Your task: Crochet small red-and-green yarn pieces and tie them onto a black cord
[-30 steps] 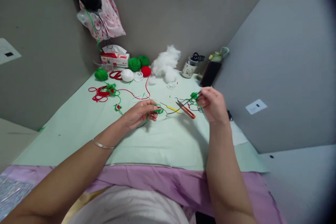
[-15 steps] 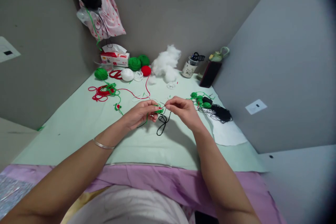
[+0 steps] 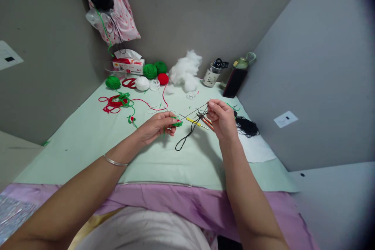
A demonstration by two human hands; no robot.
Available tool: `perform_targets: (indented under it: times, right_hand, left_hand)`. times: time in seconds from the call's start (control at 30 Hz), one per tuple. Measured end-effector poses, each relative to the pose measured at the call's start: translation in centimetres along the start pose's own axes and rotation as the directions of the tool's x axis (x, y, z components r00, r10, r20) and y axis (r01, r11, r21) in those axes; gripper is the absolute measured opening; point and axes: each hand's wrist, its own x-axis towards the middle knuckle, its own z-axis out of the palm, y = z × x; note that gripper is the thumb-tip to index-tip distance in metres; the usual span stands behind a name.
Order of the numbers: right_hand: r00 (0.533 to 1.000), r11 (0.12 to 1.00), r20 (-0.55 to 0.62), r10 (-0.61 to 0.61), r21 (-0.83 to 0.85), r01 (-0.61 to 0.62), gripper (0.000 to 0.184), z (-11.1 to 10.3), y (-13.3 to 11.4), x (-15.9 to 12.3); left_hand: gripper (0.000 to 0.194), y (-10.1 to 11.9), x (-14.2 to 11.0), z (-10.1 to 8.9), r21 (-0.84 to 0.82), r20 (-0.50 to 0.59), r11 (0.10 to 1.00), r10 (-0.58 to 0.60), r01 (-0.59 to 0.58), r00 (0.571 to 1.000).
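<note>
My left hand (image 3: 161,125) pinches a small green and red crochet piece (image 3: 177,122) between thumb and fingers; part of it is hidden by them. A strand of black yarn (image 3: 191,113) runs straight from this piece up to my right hand (image 3: 220,115). That hand is closed on the yarn, fingertips together; whether a needle is also in them is hard to make out. A loop of the same yarn (image 3: 184,140) hangs between the hands. Beneath my right hand lie a yellow-handled crochet hook (image 3: 197,122) and orange-handled tools (image 3: 207,122).
Behind the hands stand white stuffing (image 3: 186,71), a pen cup (image 3: 211,76), a phone (image 3: 234,82) and a tissue box (image 3: 129,64). Yarn balls, including a red one (image 3: 163,79), sit at the back left. Tangled red yarn (image 3: 113,103) lies left; a black yarn bundle (image 3: 247,125) lies right.
My right hand has moved right and up, away from the crochet piece, drawing the black yarn out straight. The hook and orange tools have come into view. My left hand stays in place.
</note>
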Motion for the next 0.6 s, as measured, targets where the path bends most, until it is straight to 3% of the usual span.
perform_targets:
  times: [0.6]
  right_hand:
    - [0.99, 0.99, -0.138, -0.034, 0.133, 0.052, 0.017, -0.91, -0.19, 0.88]
  left_hand:
    - [0.023, 0.12, -0.06, 0.14, 0.01, 0.003, 1.0, -0.005, 0.005, 1.0]
